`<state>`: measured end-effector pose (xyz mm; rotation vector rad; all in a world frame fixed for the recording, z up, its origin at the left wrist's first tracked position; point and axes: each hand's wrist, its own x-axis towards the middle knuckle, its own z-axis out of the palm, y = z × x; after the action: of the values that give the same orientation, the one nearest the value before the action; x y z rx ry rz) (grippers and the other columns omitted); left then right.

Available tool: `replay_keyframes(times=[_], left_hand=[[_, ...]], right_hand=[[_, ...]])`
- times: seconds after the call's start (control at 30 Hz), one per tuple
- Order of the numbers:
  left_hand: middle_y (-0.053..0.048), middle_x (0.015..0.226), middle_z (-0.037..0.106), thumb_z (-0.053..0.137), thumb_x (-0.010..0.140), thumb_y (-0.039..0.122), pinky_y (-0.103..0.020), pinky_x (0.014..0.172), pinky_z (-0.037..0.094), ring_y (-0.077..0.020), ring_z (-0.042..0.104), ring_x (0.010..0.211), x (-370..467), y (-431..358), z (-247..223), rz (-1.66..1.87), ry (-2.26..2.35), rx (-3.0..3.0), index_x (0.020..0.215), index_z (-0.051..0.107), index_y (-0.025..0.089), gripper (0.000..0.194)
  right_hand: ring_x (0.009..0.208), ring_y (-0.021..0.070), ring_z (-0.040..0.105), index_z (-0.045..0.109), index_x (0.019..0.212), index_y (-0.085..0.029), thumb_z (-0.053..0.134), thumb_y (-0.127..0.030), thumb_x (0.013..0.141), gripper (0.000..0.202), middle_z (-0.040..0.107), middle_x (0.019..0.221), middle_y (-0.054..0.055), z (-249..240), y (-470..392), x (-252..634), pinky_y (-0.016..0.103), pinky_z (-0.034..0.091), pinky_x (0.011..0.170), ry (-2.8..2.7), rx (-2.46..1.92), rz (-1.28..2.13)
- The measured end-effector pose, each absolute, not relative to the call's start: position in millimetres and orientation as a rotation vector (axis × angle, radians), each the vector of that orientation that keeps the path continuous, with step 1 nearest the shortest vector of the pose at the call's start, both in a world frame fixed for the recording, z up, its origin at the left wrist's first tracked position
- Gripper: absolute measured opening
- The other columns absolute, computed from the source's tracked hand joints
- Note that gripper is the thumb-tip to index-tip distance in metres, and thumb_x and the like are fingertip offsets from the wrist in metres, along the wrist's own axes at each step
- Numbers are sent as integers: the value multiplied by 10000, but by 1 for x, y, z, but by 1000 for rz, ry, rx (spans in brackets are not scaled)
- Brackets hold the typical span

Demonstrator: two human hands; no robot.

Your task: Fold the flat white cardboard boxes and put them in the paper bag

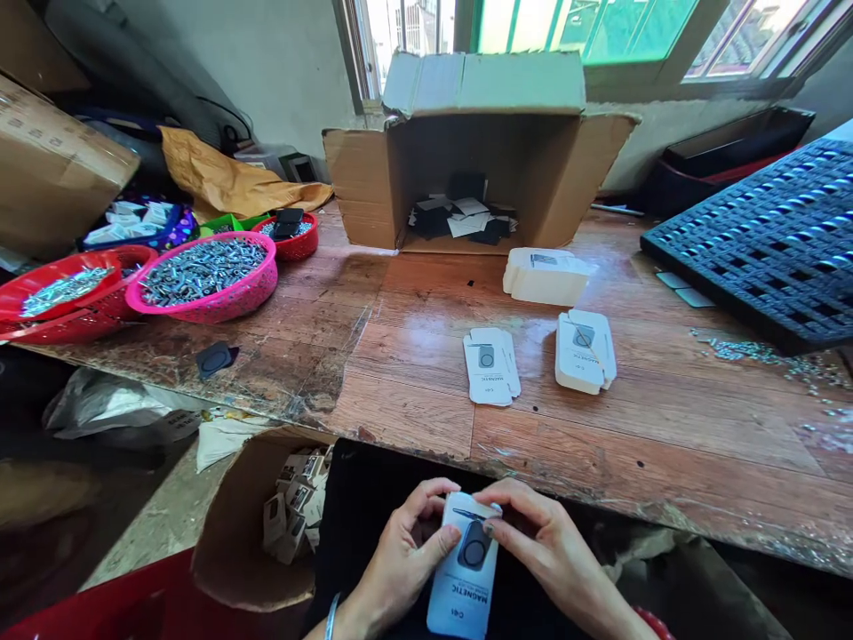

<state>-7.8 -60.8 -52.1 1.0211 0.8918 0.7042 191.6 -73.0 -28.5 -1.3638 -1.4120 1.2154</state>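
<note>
A white printed box [459, 591], marked MAGNETIC, lies flat-looking and tilted over the dark lap below the table edge. My left hand [410, 556] pinches its upper left side, thumb on the front. My right hand [539, 542] has thumb and fingers closed on its upper right corner. Beyond them on the table lies a small stack of similar flat cartons [491, 366]. A thicker stack [585, 351] sits to its right, and a third white stack [546, 276] is farther back.
An open cardboard box [360, 191] with black and white pieces stands at the back. Baskets of metal parts [206, 276] are at left, a black grid tray [760, 231] at right. A carton of small boxes [246, 524] sits below the table edge.
</note>
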Motion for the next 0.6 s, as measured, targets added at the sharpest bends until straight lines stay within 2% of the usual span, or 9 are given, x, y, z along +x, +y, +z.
replay_keyframes(times=[0.07, 0.13, 0.3, 0.43, 0.5, 0.6], left_hand=[[4, 817, 612, 686, 832, 507, -237, 685, 429, -142, 551, 739, -11, -65, -58, 691, 910, 1075, 1008, 609, 213, 351], [28, 739, 557, 670, 843, 512, -218, 635, 397, -118, 502, 670, -13, -69, -64, 659, 925, 1132, 897, 608, 197, 326], [0, 808, 594, 614, 875, 537, -238, 674, 416, -140, 534, 732, -16, -73, -72, 609, 961, 1192, 976, 658, 190, 364], [-2, 769, 609, 621, 869, 544, -233, 637, 411, -131, 534, 684, -15, -74, -76, 591, 969, 1152, 952, 671, 171, 385], [-4, 768, 627, 675, 824, 550, -233, 643, 428, -133, 550, 692, -12, -73, -80, 596, 972, 1070, 925, 669, 168, 396], [15, 723, 642, 824, 623, 590, -231, 611, 459, -132, 578, 650, -12, -69, -87, 648, 1045, 794, 869, 631, 178, 517]], right_hand=[[724, 188, 656, 796, 820, -252, 697, -264, 842, 103, 693, 786, 29, -32, -78, 189, 270, 527, 660, -1443, -1328, 1242], [685, 177, 641, 805, 769, -252, 713, -298, 843, 127, 661, 741, 24, -37, -83, 185, 264, 514, 628, -1458, -1330, 1253], [731, 203, 670, 824, 877, -268, 698, -440, 861, 213, 692, 792, 58, -53, -94, 177, 287, 545, 646, -1339, -1348, 1271], [711, 202, 670, 824, 902, -275, 661, -476, 886, 260, 695, 764, 59, -61, -101, 172, 286, 551, 625, -1329, -1351, 1227], [765, 216, 693, 822, 912, -267, 658, -497, 882, 285, 726, 814, 71, -68, -103, 172, 297, 572, 670, -1322, -1346, 1257], [844, 237, 728, 770, 1092, -235, 588, -556, 903, 415, 769, 967, 101, -86, -102, 182, 330, 604, 734, -1262, -1426, 1317]])
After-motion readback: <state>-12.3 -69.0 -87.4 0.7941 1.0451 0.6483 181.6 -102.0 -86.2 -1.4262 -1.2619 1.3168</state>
